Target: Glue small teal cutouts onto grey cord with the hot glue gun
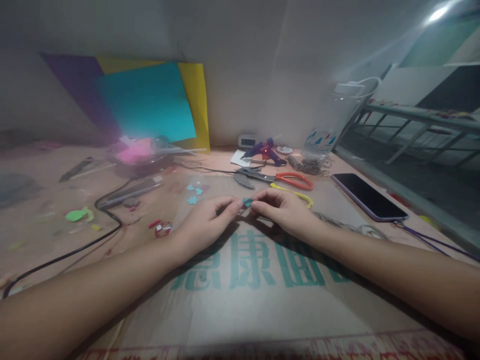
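A small teal piece (247, 202) is pinched between the fingertips of both hands, above the middle of the mat. My left hand (212, 222) holds its left side with thumb and finger closed. From the right, my right hand (283, 212) grips it the same way. Several small light-blue cut shapes, one like a flower (192, 200), lie just left of my left hand. Behind the hands are scissors with orange handles (296, 180) and a tool with yellow handles (294, 193), partly hidden by my right hand.
A purple glue gun (268, 151) and small clock (248, 140) stand at the back. A phone (369, 196) lies right. Coloured sheets (150, 102) lean on the wall. A black cable (108, 212) crosses the left side, near a bowl of pink material (137, 152).
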`<action>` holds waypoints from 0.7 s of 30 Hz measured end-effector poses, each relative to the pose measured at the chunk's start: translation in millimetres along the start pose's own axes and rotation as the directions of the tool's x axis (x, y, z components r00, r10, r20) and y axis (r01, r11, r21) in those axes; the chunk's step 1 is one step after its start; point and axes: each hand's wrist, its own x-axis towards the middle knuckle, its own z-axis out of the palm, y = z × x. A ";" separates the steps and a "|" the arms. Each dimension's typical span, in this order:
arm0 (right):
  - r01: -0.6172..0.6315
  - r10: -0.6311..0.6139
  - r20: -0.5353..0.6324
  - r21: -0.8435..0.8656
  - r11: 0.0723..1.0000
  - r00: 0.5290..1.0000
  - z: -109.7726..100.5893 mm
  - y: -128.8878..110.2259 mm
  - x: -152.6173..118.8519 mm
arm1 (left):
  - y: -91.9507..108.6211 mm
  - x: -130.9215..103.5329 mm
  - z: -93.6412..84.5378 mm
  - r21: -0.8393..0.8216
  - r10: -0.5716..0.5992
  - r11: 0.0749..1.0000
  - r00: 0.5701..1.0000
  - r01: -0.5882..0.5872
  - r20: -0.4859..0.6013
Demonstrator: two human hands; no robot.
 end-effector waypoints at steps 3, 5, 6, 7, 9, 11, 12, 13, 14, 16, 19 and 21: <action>0.013 -0.013 -0.003 -0.008 1.000 1.000 -0.2 1.1 0.3 | 0.5 -0.4 -0.3 0.044 -0.027 0.999 0.999 0.029 -0.035; 0.002 -0.002 -0.001 -0.012 1.000 1.000 0.0 1.0 0.4 | 0.2 -0.1 -0.8 0.047 -0.039 0.998 0.998 0.042 -0.058; -0.005 0.005 -0.002 -0.015 1.000 1.000 0.2 0.6 0.3 | -0.2 0.2 -1.0 0.040 -0.046 0.998 0.997 0.048 -0.062; -0.009 0.009 -0.002 -0.017 1.000 1.000 0.5 -0.1 0.1 | -0.9 0.5 -1.1 0.026 -0.055 0.998 0.997 0.057 -0.059; -0.013 0.013 0.005 -0.021 1.000 1.000 1.0 -1.9 -0.4 | -2.8 1.3 -1.0 -0.014 -0.078 0.997 0.996 0.078 -0.040; -0.009 0.009 0.014 -0.034 0.999 1.000 1.3 -3.5 -0.9 | -4.9 2.0 -0.4 -0.045 -0.101 0.994 0.994 0.099 -0.033; -0.006 0.007 0.020 -0.043 0.999 1.000 1.4 -4.1 -1.1 | -5.8 2.3 0.0 -0.049 -0.108 0.993 0.993 0.106 -0.037; -0.004 0.005 0.021 -0.051 0.999 1.000 1.4 -4.5 -1.3 | -6.5 2.5 0.4 -0.046 -0.111 0.993 0.993 0.109 -0.042; 0.000 0.002 0.020 -0.056 0.998 1.000 1.5 -4.5 -1.4 | -6.9 2.6 0.7 -0.042 -0.112 0.993 0.993 0.110 -0.046; 0.003 -0.002 0.021 -0.054 0.999 1.000 1.4 -4.1 -1.4 | -6.8 2.5 1.0 -0.039 -0.111 0.993 0.993 0.109 -0.046; 0.003 -0.002 0.026 -0.039 0.999 1.000 1.4 -3.1 -1.3 | -5.2 1.8 1.0 -0.063 -0.106 0.993 0.994 0.105 -0.021; 0.001 0.000 0.023 -0.034 0.999 1.000 1.5 -3.0 -1.5 | -3.9 1.3 0.9 -0.087 -0.098 0.991 0.995 0.098 0.000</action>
